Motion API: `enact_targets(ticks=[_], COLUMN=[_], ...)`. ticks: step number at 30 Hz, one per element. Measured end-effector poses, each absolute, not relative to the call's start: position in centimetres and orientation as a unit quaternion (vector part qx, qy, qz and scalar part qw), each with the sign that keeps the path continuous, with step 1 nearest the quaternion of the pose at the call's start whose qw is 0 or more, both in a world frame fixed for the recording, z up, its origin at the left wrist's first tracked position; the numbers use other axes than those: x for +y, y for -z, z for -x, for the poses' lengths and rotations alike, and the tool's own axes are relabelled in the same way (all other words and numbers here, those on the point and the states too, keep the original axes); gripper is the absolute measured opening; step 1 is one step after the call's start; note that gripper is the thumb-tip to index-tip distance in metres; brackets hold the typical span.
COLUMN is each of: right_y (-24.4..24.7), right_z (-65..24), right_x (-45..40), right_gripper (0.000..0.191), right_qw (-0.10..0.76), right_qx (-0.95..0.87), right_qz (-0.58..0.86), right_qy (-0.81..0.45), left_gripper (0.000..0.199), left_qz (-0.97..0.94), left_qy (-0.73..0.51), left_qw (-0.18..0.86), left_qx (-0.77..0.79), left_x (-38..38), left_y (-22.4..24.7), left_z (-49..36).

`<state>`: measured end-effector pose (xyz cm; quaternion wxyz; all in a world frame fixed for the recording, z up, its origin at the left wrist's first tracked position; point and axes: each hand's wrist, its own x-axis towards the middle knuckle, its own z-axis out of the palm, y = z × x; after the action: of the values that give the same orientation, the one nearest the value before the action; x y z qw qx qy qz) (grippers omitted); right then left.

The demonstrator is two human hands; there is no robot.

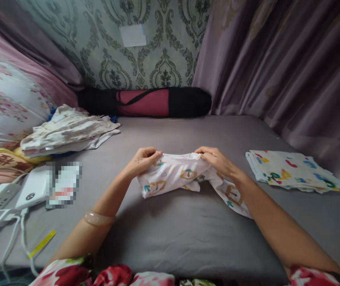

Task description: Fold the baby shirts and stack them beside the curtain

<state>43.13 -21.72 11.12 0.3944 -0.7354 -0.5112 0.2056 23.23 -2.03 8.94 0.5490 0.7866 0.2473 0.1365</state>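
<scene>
While both hands hold it by the collar, a small white cloth garment with brown animal prints and green leaves point(172, 171) is in the middle of the grey-sheeted bed point(164, 234); whether its lower edge touches the sheet, I cannot tell. The left hand point(145, 159) pinches the left end of the collar, thumb against bent fingers, and the right hand point(215, 159) pinches the right end likewise. From the right side one sleeve point(232, 195) trails near, partly hidden behind the right forearm. In my judgement, this sleeve could twist or crease if the forearm presses on it, and the collar could stretch if the two hands pull unequally. To the right lies a flat folded white cloth with colourful letters point(296, 171); to the far left, a loose pile of cream-coloured clothes point(71, 130).
</scene>
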Motion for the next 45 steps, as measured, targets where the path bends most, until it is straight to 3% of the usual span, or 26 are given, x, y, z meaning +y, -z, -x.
enact_targets(ticks=[8,15,23,31,35,39,42,45], right_y=[-12.3,-12.7,-16.6,-22.8,-26.4,-28.7,-29.2,-29.4], right_z=[-42.4,-42.5,-44.0,-44.3,-44.3,-45.1,-45.8,-46.2], right_x=[-22.1,-21.9,-22.3,-21.5,-21.7,-22.3,-22.1,-21.5], right_gripper=[0.025,0.032,0.030,0.030,0.037,0.046,0.044,0.039], right_qw=[0.356,0.420,0.287,0.194,0.221,0.277,0.257,0.231], right_qx=[-0.520,-0.508,-0.593,-0.567,-0.555,-0.584,-0.601,-0.579], right_qz=[0.755,0.731,0.735,0.800,0.802,0.762,0.753,0.782], right_qy=[-0.180,-0.177,-0.162,0.018,0.032,-0.038,-0.076,-0.013], left_gripper=[0.041,0.036,0.038,0.030,0.026,0.028,0.028,0.025], left_qz=[-0.811,-0.838,-0.859,-0.899,-0.887,-0.878,-0.897,-0.913], left_qy=[-0.075,0.013,-0.144,-0.287,-0.327,-0.299,-0.224,-0.245], left_qw=[0.553,0.535,0.470,0.304,0.306,0.359,0.363,0.305], left_qx=[0.178,0.105,0.142,0.130,0.110,0.102,0.111,0.115], left_x=[-1.3,-0.3,0.6,1.7,1.6,1.4,1.8,2.0], left_y=[-10.7,-12.2,-13.8,-21.3,-25.3,-27.8,-28.6,-28.8], left_z=[-22.3,-20.6,-19.6,-20.3,-19.9,-18.9,-18.8,-19.6])
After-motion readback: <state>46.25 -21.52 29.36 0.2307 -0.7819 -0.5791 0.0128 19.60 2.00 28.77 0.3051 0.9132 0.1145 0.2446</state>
